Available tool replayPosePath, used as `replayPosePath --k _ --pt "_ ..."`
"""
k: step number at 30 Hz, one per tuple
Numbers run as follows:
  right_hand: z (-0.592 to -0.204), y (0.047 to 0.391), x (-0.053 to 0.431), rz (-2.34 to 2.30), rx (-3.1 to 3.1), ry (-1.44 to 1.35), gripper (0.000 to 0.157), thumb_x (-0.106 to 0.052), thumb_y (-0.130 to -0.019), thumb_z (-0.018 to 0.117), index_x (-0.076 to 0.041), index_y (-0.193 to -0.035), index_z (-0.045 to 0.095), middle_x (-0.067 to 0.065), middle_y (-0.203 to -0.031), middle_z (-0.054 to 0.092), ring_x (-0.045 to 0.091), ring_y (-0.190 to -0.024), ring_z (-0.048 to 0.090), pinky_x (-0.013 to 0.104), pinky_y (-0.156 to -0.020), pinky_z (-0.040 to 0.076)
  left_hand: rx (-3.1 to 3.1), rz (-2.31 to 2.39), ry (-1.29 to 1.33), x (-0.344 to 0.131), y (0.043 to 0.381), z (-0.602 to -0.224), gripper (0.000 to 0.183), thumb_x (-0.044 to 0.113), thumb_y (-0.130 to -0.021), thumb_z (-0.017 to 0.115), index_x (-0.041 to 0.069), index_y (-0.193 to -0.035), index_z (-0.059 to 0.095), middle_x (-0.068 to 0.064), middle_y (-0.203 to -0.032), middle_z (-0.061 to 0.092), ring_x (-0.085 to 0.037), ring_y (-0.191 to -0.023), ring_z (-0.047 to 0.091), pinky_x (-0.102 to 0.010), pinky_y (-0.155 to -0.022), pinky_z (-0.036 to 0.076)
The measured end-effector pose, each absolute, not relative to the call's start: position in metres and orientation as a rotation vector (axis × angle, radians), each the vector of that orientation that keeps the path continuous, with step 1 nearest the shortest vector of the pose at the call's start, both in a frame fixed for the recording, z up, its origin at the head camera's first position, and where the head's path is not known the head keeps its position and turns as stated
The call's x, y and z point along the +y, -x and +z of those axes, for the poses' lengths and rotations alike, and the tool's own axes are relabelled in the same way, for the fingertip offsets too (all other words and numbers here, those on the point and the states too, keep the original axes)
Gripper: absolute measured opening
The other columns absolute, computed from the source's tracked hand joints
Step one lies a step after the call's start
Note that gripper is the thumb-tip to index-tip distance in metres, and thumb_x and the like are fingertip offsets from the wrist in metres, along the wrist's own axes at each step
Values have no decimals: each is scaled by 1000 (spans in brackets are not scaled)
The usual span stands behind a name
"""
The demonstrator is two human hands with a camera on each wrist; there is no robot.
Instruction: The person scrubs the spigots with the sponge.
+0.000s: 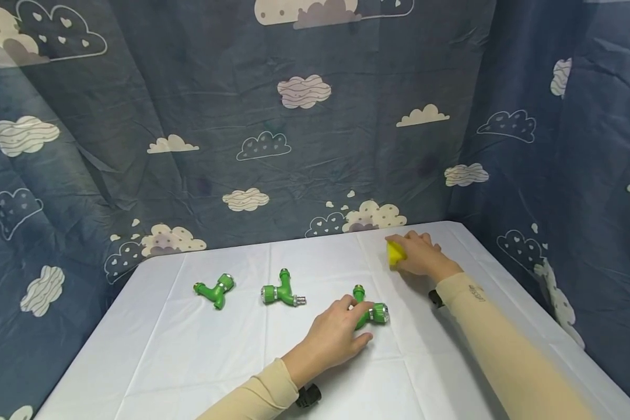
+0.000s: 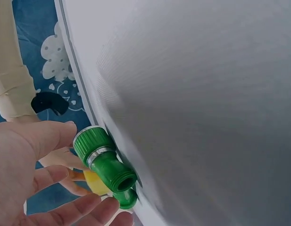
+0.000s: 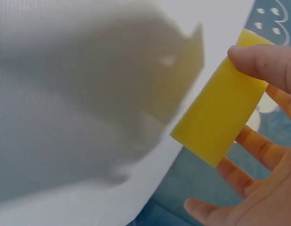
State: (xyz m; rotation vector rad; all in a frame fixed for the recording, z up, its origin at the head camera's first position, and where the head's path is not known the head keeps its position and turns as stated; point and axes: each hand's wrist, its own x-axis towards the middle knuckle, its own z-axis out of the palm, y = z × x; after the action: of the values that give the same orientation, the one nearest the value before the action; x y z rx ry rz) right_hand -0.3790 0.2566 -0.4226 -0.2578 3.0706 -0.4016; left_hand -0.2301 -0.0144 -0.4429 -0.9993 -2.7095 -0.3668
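Note:
My right hand (image 1: 417,254) pinches a yellow sponge (image 3: 220,103) between thumb and fingers, over the far right part of the table. In the right wrist view the sponge is a flat rectangular block held above the white cloth. My left hand (image 1: 336,331) reaches around a green tap (image 1: 379,313), its fingers loosely spread. In the left wrist view the thumb tip lies right at the ribbed knob of this tap (image 2: 112,172), with the other fingertips near its far end. Part of the tap is hidden behind the fingers in the head view.
Two more green taps lie on the white-covered table (image 1: 205,356): one tap (image 1: 215,290) at the left, the other tap (image 1: 282,290), with a metal nozzle, near the middle. A dark blue cloud-print curtain (image 1: 205,99) stands behind and along the sides.

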Motion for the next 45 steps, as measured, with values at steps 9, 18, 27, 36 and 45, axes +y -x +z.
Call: replayPosePath --k 9,18,27,36,45 --pt "-410 354 266 -523 3107 337 70 -23 -97 75 -17 -161 48 33 -150 49 55 -127 44 80 -99 49 -2653 -364 1023 -9 233 -443 54 35 -93 85 24 -142 66 -5 -123 69 -17 -95 68 -25 -68 58" --pt "-404 315 279 -664 3200 494 69 -22 -95 80 -12 -157 50 34 -140 57 52 -119 51 64 -96 43 -2617 -334 1048 1 241 -444 54 33 -91 87 24 -140 68 -1 -117 68 -14 -93 64 -20 -67 54" --pt "-408 265 291 -817 3286 510 70 -20 -93 84 -12 -154 52 30 -130 62 44 -108 55 51 -86 40 -2595 -275 1078 12 248 -446 54 34 -90 88 25 -140 69 0 -119 69 -14 -101 65 -18 -71 54" --pt "-420 229 294 -916 3264 388 72 -25 -93 85 -15 -155 51 31 -136 59 49 -110 54 51 -81 45 -2619 -279 1114 19 251 -447 53 32 -90 88 25 -139 70 2 -120 71 -12 -100 62 -15 -69 49" --pt "-424 219 290 -1006 3267 392 72 -24 -92 86 -18 -155 52 27 -135 61 44 -112 57 43 -82 43 -2606 -251 1109 24 252 -449 48 29 -90 89 26 -135 72 2 -116 72 -11 -96 59 -14 -67 46"
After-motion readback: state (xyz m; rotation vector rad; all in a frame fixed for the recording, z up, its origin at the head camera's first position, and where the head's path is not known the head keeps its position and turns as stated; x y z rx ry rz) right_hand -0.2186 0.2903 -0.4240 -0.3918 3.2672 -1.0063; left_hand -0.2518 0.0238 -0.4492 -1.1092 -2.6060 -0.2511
